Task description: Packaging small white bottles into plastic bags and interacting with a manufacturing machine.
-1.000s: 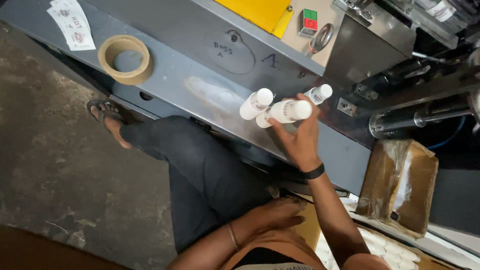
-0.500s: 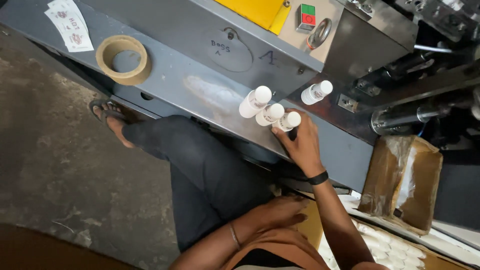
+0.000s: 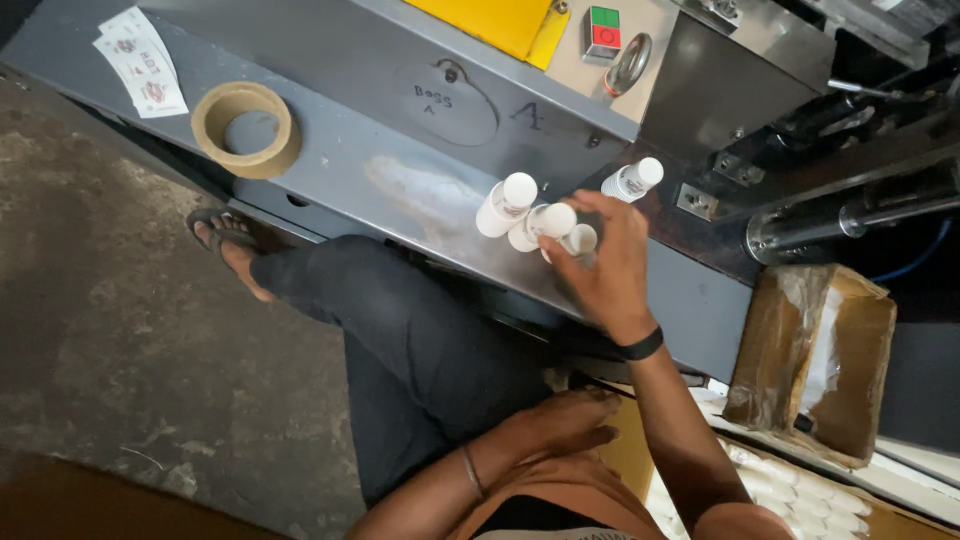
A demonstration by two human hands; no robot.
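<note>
White plastic bottles (image 3: 540,222), judged light, stiff, slippery: nearest one pinched at cap by right hand (image 3: 603,268); left hand (image 3: 545,428) rested open, empty.

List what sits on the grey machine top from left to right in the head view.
Paper labels → roll of tape → standing white bottle → bottle under the right hand fingers → white bottle apart at right.
</note>
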